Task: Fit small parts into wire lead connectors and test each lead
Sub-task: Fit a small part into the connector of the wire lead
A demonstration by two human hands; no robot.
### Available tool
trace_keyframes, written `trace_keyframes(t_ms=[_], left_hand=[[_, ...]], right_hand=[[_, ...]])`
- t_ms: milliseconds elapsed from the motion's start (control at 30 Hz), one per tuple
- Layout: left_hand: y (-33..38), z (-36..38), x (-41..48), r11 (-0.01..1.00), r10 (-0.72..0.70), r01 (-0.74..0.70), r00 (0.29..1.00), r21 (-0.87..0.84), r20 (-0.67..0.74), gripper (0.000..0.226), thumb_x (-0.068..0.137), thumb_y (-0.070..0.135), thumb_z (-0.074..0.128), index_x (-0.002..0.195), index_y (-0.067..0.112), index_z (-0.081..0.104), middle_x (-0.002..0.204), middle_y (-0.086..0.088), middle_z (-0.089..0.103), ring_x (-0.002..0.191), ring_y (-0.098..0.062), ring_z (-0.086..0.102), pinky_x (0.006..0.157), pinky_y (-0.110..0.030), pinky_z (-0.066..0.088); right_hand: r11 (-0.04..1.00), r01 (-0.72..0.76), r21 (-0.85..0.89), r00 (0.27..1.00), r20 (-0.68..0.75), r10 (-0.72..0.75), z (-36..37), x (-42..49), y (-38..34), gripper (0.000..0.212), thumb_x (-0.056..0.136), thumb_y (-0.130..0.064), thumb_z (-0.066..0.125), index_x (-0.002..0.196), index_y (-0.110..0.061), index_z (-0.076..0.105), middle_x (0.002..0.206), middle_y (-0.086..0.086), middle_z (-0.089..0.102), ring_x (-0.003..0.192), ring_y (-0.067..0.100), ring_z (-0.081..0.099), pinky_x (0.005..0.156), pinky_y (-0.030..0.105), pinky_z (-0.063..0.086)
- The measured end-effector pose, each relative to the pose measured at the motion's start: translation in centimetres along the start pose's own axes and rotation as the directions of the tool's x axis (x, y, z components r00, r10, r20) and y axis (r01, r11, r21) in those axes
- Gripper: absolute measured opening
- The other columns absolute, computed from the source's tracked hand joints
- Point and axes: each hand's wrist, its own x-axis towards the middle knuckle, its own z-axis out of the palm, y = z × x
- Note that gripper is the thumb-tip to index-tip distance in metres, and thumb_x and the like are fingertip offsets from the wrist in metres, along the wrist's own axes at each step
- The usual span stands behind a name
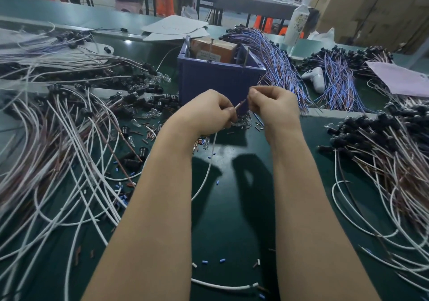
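Observation:
Both hands are raised over the green bench in front of a blue box (218, 80). My left hand (209, 110) pinches the stripped end of a white wire lead (206, 175), whose tip points up and right toward my right hand (271, 105). The lead hangs down from my left hand and curves left over the bench. My right hand's fingers are closed close to the lead's tip; whether a small part sits between them is hidden. Small clear bulbs and little sleeves (204, 141) lie scattered just below my hands.
White and brown leads with black connectors (58, 142) are heaped at the left, and a similar heap (383, 152) lies at the right. Blue and purple wire bundles (278, 61) fan out behind the box. A white controller (315, 77) and a bottle (296, 24) stand farther back.

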Motion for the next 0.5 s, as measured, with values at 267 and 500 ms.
trace_keyframes(t_ms=[267,500], left_hand=[[0.2,0.0,0.1,0.990,-0.087,0.054,0.964,-0.133,-0.251,0.027,0.099,0.020,0.045,0.078,0.020,0.061,0.075,0.003,0.061,0.074,-0.015,0.056,0.067,-0.024,0.041],[0.7,0.2,0.0,0.894,-0.182,0.024,0.932,-0.447,-0.315,0.028,0.098,0.017,0.047,0.075,0.019,0.063,0.083,-0.004,0.065,0.090,-0.025,0.062,0.089,-0.045,0.053]], right_hand=[[0.885,0.035,-0.464,0.997,0.073,-0.002,0.7,0.3,0.6,0.026,0.091,-0.013,0.055,0.114,-0.004,0.064,0.093,0.009,0.067,0.087,0.021,0.061,0.088,0.038,0.049],[0.989,-0.143,-0.046,0.819,0.555,0.144,1.9,-1.7,-0.5,0.020,0.100,-0.017,0.045,0.101,-0.008,0.063,0.082,0.001,0.070,0.077,0.012,0.067,0.082,0.029,0.053]])
